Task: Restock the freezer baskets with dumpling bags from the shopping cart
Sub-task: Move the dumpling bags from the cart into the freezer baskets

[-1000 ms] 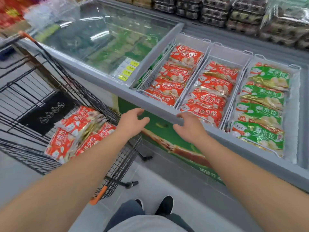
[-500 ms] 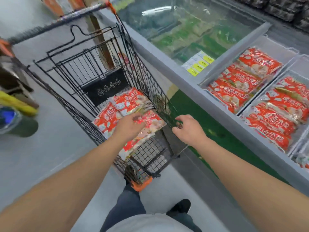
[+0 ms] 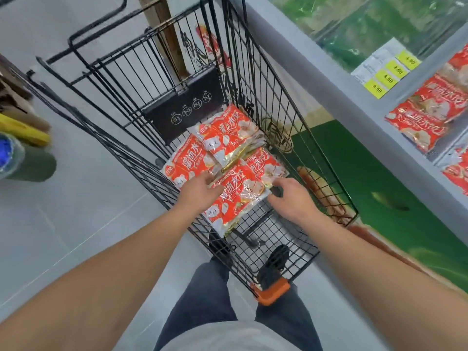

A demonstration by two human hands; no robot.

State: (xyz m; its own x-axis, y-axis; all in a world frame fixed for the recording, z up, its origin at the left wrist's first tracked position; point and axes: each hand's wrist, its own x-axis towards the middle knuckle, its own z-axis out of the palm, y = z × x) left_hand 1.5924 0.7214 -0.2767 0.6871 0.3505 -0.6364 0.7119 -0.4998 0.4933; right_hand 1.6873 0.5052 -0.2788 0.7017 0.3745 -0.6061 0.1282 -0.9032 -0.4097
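I am looking down into the black wire shopping cart [image 3: 255, 79], which stands just beside the grey rim of the chest freezer [image 3: 304, 59]. Several red dumpling bags [image 3: 228, 138] lie overlapping on the cart's wire floor, against the black child-seat panel [image 3: 187, 107] at the far end.

My left hand [image 3: 200, 190] reaches in with its fingers spread and loosely curved; the fingertips rest on the left edge of the nearest dumpling bag [image 3: 234, 201], the one lying closest to me on top of the pile. The hand is not closed around it. My right hand [image 3: 288, 196] comes in from the other side, fingers bent and partly open, its fingertips at the right edge of that same bag. I cannot tell whether it touches the bag. The bag lies flat in the cart, between the two hands.

To the right, more red dumpling bags [image 3: 428, 115] lie in a freezer basket [image 3: 430, 163], next to yellow price tags [image 3: 387, 74] stuck on the frame of the glass lid [image 3: 379, 19]. An orange plastic bumper [image 3: 272, 292] caps the near corner of the cart, and my dark trousers [image 3: 210, 295] and black shoe [image 3: 274, 264] show beneath it on the grey floor [image 3: 76, 211].
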